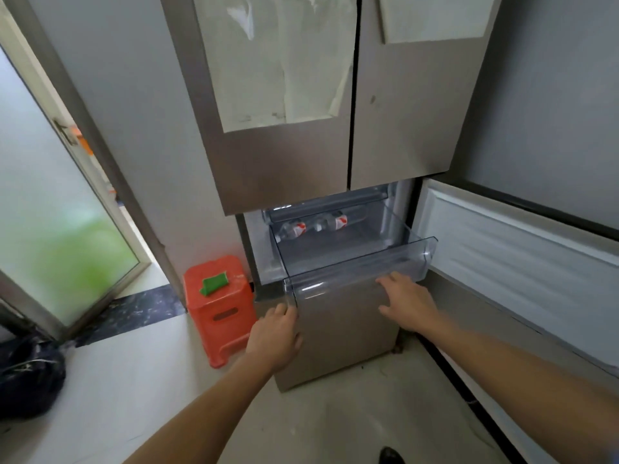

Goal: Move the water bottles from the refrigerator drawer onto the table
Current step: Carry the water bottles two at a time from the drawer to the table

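A clear plastic refrigerator drawer [361,262] is pulled out from the lower compartment of a steel-coloured fridge. Two clear water bottles with red-and-white labels lie on their sides at its back: one to the left [293,230], one to the right [336,222]. My left hand [274,333] is at the drawer's front left corner, fingers curled at the rim. My right hand [407,301] rests on the drawer's front face near the right, fingers spread. Neither hand holds a bottle. No table is in view.
The lower fridge door [522,259] stands open to the right. An orange plastic stool [219,306] with a green cloth [212,284] on it stands left of the fridge. A dark bag [28,376] lies on the floor at the left, by a frosted glass door [60,212].
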